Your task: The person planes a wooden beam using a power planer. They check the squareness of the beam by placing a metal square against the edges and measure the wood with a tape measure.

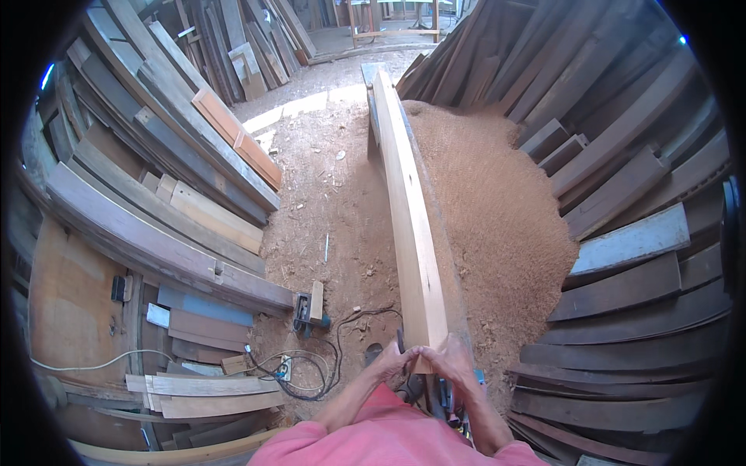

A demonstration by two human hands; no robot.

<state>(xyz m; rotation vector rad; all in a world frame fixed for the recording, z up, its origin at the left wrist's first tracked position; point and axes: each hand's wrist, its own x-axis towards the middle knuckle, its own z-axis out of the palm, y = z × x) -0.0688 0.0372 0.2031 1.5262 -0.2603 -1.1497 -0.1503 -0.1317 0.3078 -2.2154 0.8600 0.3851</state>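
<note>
A long, pale squared wooden beam [410, 225] runs away from me, its near end just in front of my body. My left hand [393, 361] is closed on the left side of that end. On the opposite side, my right hand [451, 361] grips the same end, and the two thumbs nearly meet over it. The fingers curl down the sides and are partly hidden. Under the beam is a long narrow bench [449, 268], showing along its right edge. A blue and dark power tool [446, 400] is partly visible below my right hand.
Sawdust is heaped in a big pile [497, 225] right of the bench. On the floor at left sit another power tool [303, 317] with a wood block against it, and a tangled black cord [336, 365]. Stacked planks [179, 241] line the left; dark boards [622, 357] line the right.
</note>
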